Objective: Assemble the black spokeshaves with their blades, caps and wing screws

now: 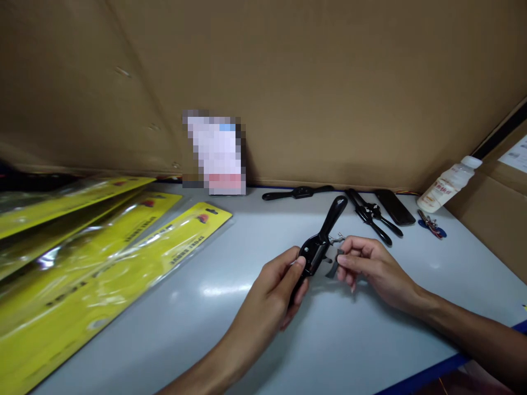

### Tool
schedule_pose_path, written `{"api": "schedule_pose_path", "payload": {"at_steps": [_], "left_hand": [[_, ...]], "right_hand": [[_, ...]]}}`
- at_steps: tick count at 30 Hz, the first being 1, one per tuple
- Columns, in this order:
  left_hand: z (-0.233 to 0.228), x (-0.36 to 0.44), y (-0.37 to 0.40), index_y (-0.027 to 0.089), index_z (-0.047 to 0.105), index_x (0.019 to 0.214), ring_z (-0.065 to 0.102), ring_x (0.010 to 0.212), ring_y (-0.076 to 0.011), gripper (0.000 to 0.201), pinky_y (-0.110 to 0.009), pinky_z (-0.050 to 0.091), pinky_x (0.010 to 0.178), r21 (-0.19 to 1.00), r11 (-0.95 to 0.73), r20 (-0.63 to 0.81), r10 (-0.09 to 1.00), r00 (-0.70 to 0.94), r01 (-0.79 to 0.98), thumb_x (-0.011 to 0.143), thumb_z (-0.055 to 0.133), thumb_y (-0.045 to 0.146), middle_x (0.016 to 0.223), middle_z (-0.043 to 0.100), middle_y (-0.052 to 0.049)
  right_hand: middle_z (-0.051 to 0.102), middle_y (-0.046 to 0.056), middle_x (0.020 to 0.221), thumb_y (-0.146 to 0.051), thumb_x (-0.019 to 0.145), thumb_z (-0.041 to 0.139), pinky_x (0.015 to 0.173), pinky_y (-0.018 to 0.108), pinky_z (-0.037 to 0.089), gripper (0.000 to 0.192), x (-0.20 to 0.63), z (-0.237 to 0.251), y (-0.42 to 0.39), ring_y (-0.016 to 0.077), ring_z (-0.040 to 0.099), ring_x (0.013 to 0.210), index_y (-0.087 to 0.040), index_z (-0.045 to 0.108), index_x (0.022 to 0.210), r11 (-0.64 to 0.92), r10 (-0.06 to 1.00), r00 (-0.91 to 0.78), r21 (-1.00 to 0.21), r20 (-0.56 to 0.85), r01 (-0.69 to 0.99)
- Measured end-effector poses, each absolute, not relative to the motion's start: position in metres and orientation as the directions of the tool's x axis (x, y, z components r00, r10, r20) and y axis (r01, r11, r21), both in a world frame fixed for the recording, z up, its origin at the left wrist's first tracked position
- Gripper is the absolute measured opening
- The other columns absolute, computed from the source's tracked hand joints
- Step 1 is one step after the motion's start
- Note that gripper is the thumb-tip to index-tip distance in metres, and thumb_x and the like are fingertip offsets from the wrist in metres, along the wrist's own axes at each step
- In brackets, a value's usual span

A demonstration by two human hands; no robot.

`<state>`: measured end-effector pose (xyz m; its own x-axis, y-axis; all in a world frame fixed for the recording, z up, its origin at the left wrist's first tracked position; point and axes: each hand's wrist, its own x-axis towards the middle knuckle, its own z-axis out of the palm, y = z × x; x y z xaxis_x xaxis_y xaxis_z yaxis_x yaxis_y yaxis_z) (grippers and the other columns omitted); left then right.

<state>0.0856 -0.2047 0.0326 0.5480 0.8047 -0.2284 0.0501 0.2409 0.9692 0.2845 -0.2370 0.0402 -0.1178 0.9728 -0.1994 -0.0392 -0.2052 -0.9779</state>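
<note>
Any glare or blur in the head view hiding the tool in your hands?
Head view: glare streaks the plastic-wrapped yellow packages and spots the grey table; the black spokeshave, between left hand and right hand, is fairly sharp; one patch at the cardboard wall is pixelated.

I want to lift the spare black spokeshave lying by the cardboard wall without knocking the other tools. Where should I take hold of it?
Probably grip the black spokeshave at its thicker middle body, coming straight down from above. It lies flat on the table with thin handles out to both sides. The cardboard wall blocks the far side; the left hand and right hand work nearer.
</note>
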Motion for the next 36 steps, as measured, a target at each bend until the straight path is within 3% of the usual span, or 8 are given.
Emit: {"api": "schedule_pose_path", "payload": {"at_steps": [10, 13, 16, 19, 23, 25, 30, 36], "left_hand": [[0.027, 0.089, -0.208, 0.021, 0.050, 0.074, 0.023, 0.034, -0.0048, 0.034, -0.018, 0.018, 0.033, 0.991, 0.116, -0.131, 0.768, 0.626, 0.065, 0.094, 0.046, 0.048, 0.048, 0.038, 0.010], [0.029, 0.088, -0.207, 0.023, 0.045, 0.071, 0.024, 0.033, -0.0047, 0.035, -0.018, 0.018, 0.033, 0.982, 0.175, -0.180, 0.770, 0.613, 0.069, 0.092, 0.049, 0.050, 0.049, 0.038, 0.010], [0.029, 0.085, -0.204, 0.023, 0.040, 0.070, 0.024, 0.034, -0.0043, 0.037, -0.017, 0.020, 0.032, 0.958, 0.282, -0.261, 0.762, 0.592, 0.060, 0.091, 0.050, 0.053, 0.051, 0.038, 0.010], [0.027, 0.081, -0.201, 0.023, 0.040, 0.071, 0.021, 0.036, -0.0037, 0.038, -0.015, 0.021, 0.032, 0.938, 0.347, -0.297, 0.765, 0.571, 0.022, 0.092, 0.050, 0.052, 0.054, 0.038, 0.010], [0.026, 0.078, -0.200, 0.022, 0.041, 0.068, 0.019, 0.036, -0.0033, 0.042, -0.015, 0.022, 0.032, 0.925, 0.379, -0.328, 0.748, 0.578, 0.034, 0.092, 0.051, 0.054, 0.052, 0.037, 0.010], [0.026, 0.077, -0.200, 0.021, 0.040, 0.064, 0.018, 0.036, -0.0032, 0.046, -0.015, 0.021, 0.031, 0.924, 0.377, -0.342, 0.739, 0.580, 0.065, 0.090, 0.052, 0.057, 0.050, 0.036, 0.010], [0.025, 0.080, -0.200, 0.022, 0.040, 0.063, 0.018, 0.034, -0.0034, 0.048, -0.016, 0.020, 0.030, 0.914, 0.394, -0.380, 0.738, 0.558, 0.102, 0.086, 0.055, 0.061, 0.049, 0.036, 0.010], [0.031, 0.080, -0.202, 0.022, 0.041, 0.064, 0.021, 0.034, -0.0038, 0.042, -0.015, 0.020, 0.031, 0.916, 0.387, -0.378, 0.738, 0.558, 0.109, 0.090, 0.052, 0.053, 0.050, 0.037, 0.009]], "right_hand": [[0.074, 0.008, 0.079, -0.038, 0.084, 0.069, 0.051, 0.025, 0.050, 0.023, 0.280, 0.038, -0.240, 0.0136, 0.064, 0.059, -0.018, 0.058, 0.080, -0.238, 0.958, -0.172, -0.971, -0.230, -0.023], [0.069, 0.004, 0.069, -0.041, 0.086, 0.065, 0.043, 0.023, 0.042, 0.023, 0.283, 0.043, -0.237, 0.0108, 0.055, 0.048, -0.018, 0.061, 0.083, -0.210, 0.963, -0.154, -0.974, -0.221, 0.081], [0.053, -0.004, 0.053, -0.040, 0.089, 0.061, 0.043, 0.024, 0.031, 0.023, 0.296, 0.051, -0.229, 0.0087, 0.040, 0.044, -0.019, 0.066, 0.081, 0.003, 0.999, 0.029, -0.928, 0.015, 0.371], [0.047, -0.004, 0.053, -0.036, 0.090, 0.059, 0.050, 0.027, 0.031, 0.022, 0.317, 0.059, -0.217, 0.0105, 0.040, 0.050, -0.020, 0.065, 0.076, 0.146, 0.928, 0.151, -0.707, 0.339, 0.692], [0.063, 0.000, 0.071, -0.024, 0.089, 0.060, 0.061, 0.028, 0.036, 0.014, 0.338, 0.062, -0.209, 0.0126, 0.050, 0.062, -0.020, 0.067, 0.077, 0.126, 0.974, -0.035, -0.411, 0.224, 0.903], [0.067, 0.001, 0.083, -0.020, 0.088, 0.061, 0.066, 0.029, 0.039, 0.009, 0.341, 0.059, -0.208, 0.0145, 0.056, 0.071, -0.021, 0.069, 0.085, 0.140, 0.981, -0.086, -0.326, 0.174, 0.935], [0.066, 0.007, 0.101, -0.019, 0.091, 0.059, 0.080, 0.034, 0.045, 0.020, 0.334, 0.048, -0.210, 0.0204, 0.061, 0.093, -0.020, 0.068, 0.109, 0.258, 0.961, -0.223, -0.250, 0.161, 0.933], [0.064, 0.008, 0.111, -0.022, 0.090, 0.063, 0.087, 0.038, 0.045, 0.022, 0.343, 0.058, -0.211, 0.0236, 0.059, 0.103, -0.022, 0.067, 0.111, 0.227, 0.973, -0.212, -0.234, 0.087, 0.945]]}}
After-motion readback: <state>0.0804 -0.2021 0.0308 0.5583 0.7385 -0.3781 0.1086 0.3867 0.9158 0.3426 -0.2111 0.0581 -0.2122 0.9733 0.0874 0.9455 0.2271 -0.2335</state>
